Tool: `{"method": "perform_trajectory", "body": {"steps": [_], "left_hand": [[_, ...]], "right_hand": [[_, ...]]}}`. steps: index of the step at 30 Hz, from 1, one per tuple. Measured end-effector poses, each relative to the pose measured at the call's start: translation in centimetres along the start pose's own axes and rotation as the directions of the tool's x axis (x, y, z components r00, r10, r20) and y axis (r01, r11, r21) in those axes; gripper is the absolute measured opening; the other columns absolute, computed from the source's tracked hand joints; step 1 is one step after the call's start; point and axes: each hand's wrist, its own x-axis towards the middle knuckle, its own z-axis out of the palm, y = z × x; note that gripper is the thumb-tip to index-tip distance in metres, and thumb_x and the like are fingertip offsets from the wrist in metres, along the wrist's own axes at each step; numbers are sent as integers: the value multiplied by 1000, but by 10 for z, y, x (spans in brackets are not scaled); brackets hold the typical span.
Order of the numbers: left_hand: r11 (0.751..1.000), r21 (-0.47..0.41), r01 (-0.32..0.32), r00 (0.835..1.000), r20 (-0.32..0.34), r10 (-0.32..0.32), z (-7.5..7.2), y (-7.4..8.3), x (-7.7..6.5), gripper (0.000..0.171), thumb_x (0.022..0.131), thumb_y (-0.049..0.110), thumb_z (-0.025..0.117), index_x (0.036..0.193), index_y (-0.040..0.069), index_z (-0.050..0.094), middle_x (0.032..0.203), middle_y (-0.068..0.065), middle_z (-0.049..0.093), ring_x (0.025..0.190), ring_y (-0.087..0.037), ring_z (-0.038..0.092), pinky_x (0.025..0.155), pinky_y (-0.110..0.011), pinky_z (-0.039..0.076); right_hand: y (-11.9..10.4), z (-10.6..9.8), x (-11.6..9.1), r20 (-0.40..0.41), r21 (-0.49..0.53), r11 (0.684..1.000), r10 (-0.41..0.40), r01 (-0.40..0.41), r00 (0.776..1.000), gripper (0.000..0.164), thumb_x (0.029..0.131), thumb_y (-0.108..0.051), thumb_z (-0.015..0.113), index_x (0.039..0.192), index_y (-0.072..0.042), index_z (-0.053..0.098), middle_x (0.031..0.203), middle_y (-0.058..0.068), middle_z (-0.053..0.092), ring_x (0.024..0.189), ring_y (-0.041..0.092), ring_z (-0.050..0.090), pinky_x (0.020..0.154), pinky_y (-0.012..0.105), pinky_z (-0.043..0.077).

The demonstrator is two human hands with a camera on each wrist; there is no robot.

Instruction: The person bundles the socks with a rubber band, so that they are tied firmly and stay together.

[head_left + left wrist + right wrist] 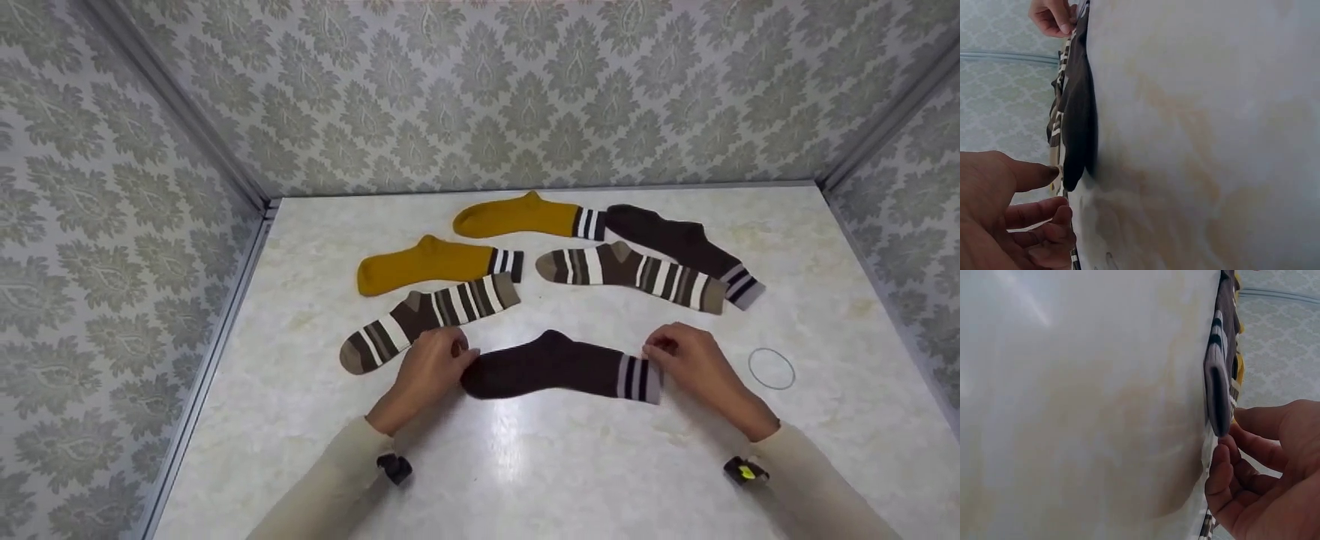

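A dark sock [551,367] with a grey-and-black striped cuff lies flat in front of me, heel bump toward the far side. At its toe is my left hand [435,360]; the left wrist view shows thumb [1041,175] and fingers apart, right by the toe. My right hand [690,352] is at the far corner of the cuff. Seen from the right wrist, its fingertips [1231,433] are at the edge of the cuff [1217,391], with a small gap between thumb and index finger. Just beyond the left hand lies a brown-and-white striped sock [420,319].
Behind lie two mustard socks [517,219] with striped cuffs, another striped sock [626,274] and another dark sock [679,240], which the striped one partly overlaps. A thin pale ring [771,368] is at the right. Patterned walls [480,90] border the table [525,480].
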Motion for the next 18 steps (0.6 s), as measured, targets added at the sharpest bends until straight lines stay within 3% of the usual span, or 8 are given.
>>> {"method": "perform_trajectory", "body": {"steps": [8,13,18], "left_hand": [[979,-175,-107,994,-20,105,-1,0,39,8,101,11,81,95,5,78,89,-5,74,78,-17,63,73,-34,55],[955,-246,-167,986,-11,169,9,9,63,13,102,9,79,108,-2,76,94,-9,74,84,-22,68,78,-35,57],[927,-292,-236,970,-7,245,20,20,81,12,103,7,78,108,-3,74,96,-12,75,87,-25,71,80,-39,61]], "right_hand": [[19,-24,6,-137,51,998,50,-43,989,5,101,-4,79,105,-3,81,99,9,78,88,5,66,77,14,48],[34,-41,8,-236,98,992,102,-81,966,11,103,-7,77,111,0,81,103,16,79,89,-4,63,76,9,47],[47,-55,6,-309,106,990,123,-95,943,13,102,-7,79,110,3,80,105,20,78,89,-8,62,77,8,47]]}}
